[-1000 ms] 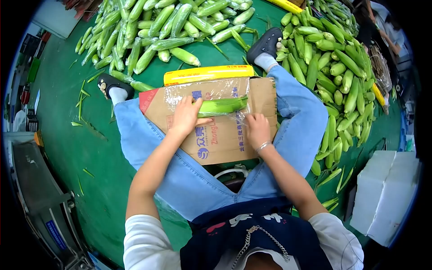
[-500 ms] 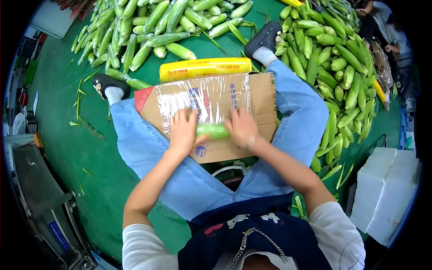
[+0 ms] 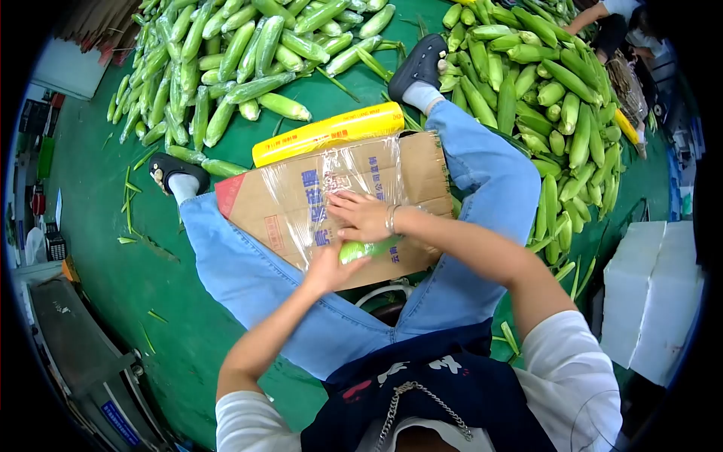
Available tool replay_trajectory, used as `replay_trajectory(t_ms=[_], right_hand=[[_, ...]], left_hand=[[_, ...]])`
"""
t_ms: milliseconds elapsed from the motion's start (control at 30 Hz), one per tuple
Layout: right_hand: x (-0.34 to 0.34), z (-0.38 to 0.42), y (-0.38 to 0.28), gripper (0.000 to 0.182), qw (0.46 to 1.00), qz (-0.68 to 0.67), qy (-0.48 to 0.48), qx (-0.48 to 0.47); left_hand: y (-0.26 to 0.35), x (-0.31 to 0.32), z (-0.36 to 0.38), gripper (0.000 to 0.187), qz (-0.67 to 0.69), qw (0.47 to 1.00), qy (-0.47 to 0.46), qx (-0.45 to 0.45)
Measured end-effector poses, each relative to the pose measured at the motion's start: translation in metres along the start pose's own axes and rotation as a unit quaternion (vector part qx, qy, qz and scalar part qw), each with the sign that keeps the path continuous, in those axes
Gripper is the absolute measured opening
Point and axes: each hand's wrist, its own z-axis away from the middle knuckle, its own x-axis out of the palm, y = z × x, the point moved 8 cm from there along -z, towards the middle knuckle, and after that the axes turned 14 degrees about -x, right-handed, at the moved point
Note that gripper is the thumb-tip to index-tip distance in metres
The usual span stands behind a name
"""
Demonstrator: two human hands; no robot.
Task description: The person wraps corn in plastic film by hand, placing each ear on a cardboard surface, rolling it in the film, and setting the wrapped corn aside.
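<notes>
An ear of corn (image 3: 360,251) in green husk lies on a cardboard sheet (image 3: 282,248) across my lap, partly covered by my hands. My left hand (image 3: 328,265) is closed round its left end. My right hand (image 3: 367,217) reaches across above the corn, fingers stretched out and lying flat on the clear plastic film (image 3: 376,169), its fingertips near my left thumb. The film is spread over the printed cardboard. Just beyond the board's far edge rests a yellow film roll box (image 3: 329,134).
Film-wrapped corn (image 3: 248,56) is heaped at the far left, unwrapped corn in husk (image 3: 553,98) at the right. White foam boxes (image 3: 654,301) stand at right, a dark cart (image 3: 75,339) at left. Another person's arm (image 3: 591,16) shows at the top right.
My right hand has moved left from the corn's right end, across the film toward my left hand. The corn now sits lower and tilted, and my left hand has shifted down.
</notes>
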Motion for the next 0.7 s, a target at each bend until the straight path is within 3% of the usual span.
replay_trajectory(t_ms=[33, 67, 100, 233, 300, 367, 433, 467, 500, 533, 567, 633, 667, 700], right_hand=[[-0.006, 0.002, -0.002, 0.065, 0.999, 0.000, 0.014, 0.034], [0.001, 0.001, 0.001, 0.073, 0.999, 0.010, 0.007, 0.044], [0.009, 0.003, 0.001, 0.073, 0.999, 0.006, 0.011, 0.044], [0.002, 0.019, -0.016, 0.069, 0.992, 0.036, 0.121, 0.011], [-0.021, 0.048, -0.033, 0.055, 0.973, -0.096, 0.209, -0.006], [-0.036, 0.101, -0.059, 0.037, 0.966, -0.156, 0.177, 0.105], [-0.014, 0.150, -0.065, 0.025, 0.891, -0.293, 0.296, 0.181], [-0.002, 0.170, -0.057, 0.024, 0.792, -0.357, 0.436, 0.236], [0.015, 0.187, -0.046, 0.024, 0.664, -0.408, 0.562, 0.277], [0.039, 0.193, -0.035, 0.020, 0.431, -0.534, 0.650, 0.327], [0.032, 0.187, -0.027, 0.020, 0.428, -0.528, 0.657, 0.326], [0.034, 0.165, -0.007, 0.013, 0.142, -0.671, 0.676, 0.269], [0.015, 0.150, -0.009, 0.013, 0.107, -0.713, 0.639, 0.269], [0.004, 0.128, -0.007, 0.013, 0.104, -0.754, 0.600, 0.246]], left_hand=[[-0.011, 0.018, 0.010, 0.059, 0.098, 0.992, -0.075, -0.034], [-0.031, 0.049, 0.031, 0.059, 0.292, 0.897, -0.241, -0.226], [-0.033, 0.078, 0.073, 0.060, 0.454, 0.702, -0.379, -0.398], [-0.018, 0.065, 0.139, 0.060, 0.198, 0.739, -0.537, -0.356], [-0.018, 0.048, 0.147, 0.059, 0.073, 0.767, -0.560, -0.305], [0.006, 0.015, 0.130, 0.054, 0.034, 0.861, -0.429, -0.272], [0.041, -0.017, 0.107, 0.049, 0.105, 0.931, -0.280, -0.211], [0.063, -0.021, 0.102, 0.049, 0.101, 0.931, -0.290, -0.198], [0.103, -0.040, 0.087, 0.043, 0.065, 0.975, -0.201, -0.072], [0.140, -0.059, 0.078, 0.039, 0.030, 0.993, -0.103, 0.056], [0.155, -0.060, 0.071, 0.039, 0.028, 0.992, -0.107, 0.065], [0.198, -0.093, 0.070, 0.025, 0.103, 0.963, 0.080, 0.235], [0.193, -0.109, 0.067, 0.018, 0.262, 0.924, 0.151, 0.235], [0.200, -0.092, 0.051, 0.018, 0.260, 0.924, 0.149, 0.236]])
